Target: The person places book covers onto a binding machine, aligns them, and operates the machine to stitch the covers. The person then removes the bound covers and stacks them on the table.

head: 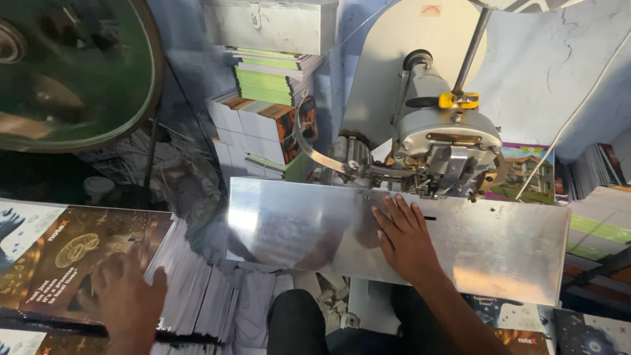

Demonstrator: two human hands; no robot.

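At near left, your left hand (128, 299) lies flat, fingers spread, on the top booklet (85, 260) of a fanned stack (197, 296), gripping nothing that shows. Your right hand (404, 240) rests palm down, fingers together, on the metal plate (513, 256) just below the stitching head (440, 148), also holding nothing. That booklet lies well left of the plate, its long axis running left to right; your left hand is the nearer one. More stacked books (263, 125) stand far behind.
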